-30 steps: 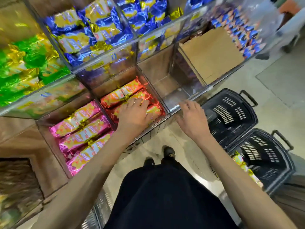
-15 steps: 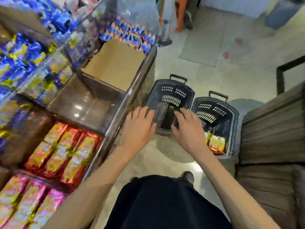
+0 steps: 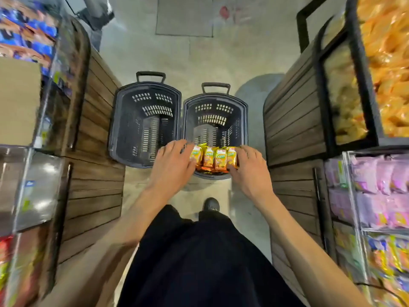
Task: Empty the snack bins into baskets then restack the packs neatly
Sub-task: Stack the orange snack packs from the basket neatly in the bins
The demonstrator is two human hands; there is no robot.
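Note:
Two black plastic baskets stand side by side on the floor in the aisle. The left basket [image 3: 143, 125] holds nothing I can see. At the near end of the right basket [image 3: 244, 120] lies a row of orange snack packs [image 3: 213, 159], standing on edge over more packs below. My left hand [image 3: 174, 167] touches the left end of the row with fingers stretched out. My right hand [image 3: 251, 171] lies against the right end, fingers extended, thumb at the row's lower corner. The row sits between the two hands.
Wooden-slat shelf units [image 3: 93, 173] wall the aisle on both sides. On the left are blue packs [image 3: 26, 36], a cardboard sheet [image 3: 17, 100] and a steel bin [image 3: 28, 187]. On the right are orange bags [image 3: 387, 63] and pink packs [image 3: 380, 187]. My shoe [image 3: 211, 204] stands just before the baskets.
My view has swung from the shelf bins down to the floor baskets. Both hands moved from the bin edge, over the left basket, to the orange packs in the right basket.

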